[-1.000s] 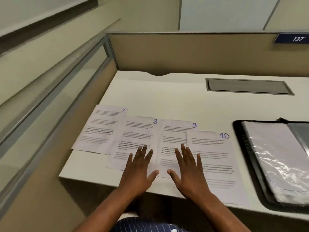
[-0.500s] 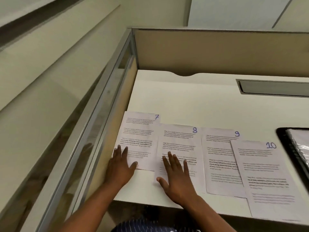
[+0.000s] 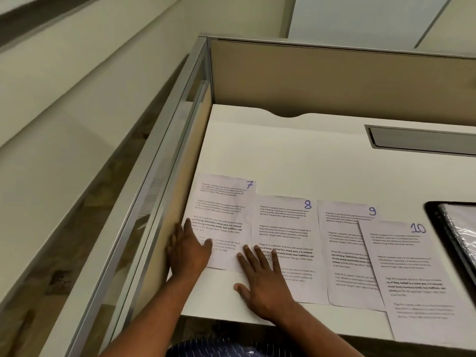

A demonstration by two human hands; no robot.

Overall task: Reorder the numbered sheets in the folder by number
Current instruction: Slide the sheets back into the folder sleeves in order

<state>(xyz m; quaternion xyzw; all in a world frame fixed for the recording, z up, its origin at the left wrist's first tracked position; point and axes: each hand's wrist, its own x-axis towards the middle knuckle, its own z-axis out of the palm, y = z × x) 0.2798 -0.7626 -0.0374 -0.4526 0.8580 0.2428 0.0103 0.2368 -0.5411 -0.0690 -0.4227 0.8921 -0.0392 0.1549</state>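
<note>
Printed sheets lie in an overlapping row on the white desk: sheet 7 at the left, then sheet 8, sheet 9 and sheet 10. My left hand rests flat on the lower left corner of sheet 7, at the desk's left edge. My right hand lies flat with straight fingers on the lower left of sheet 8. The black folder with clear plastic sleeves shows only partly at the right edge.
A beige partition closes the back of the desk and a metal-framed glass panel runs along its left side. A grey cable hatch is set into the desk at the back right.
Both hands slid left from sheets 8 and 9 onto sheets 7 and 8. The view swung left, so the folder has moved almost out of frame.
</note>
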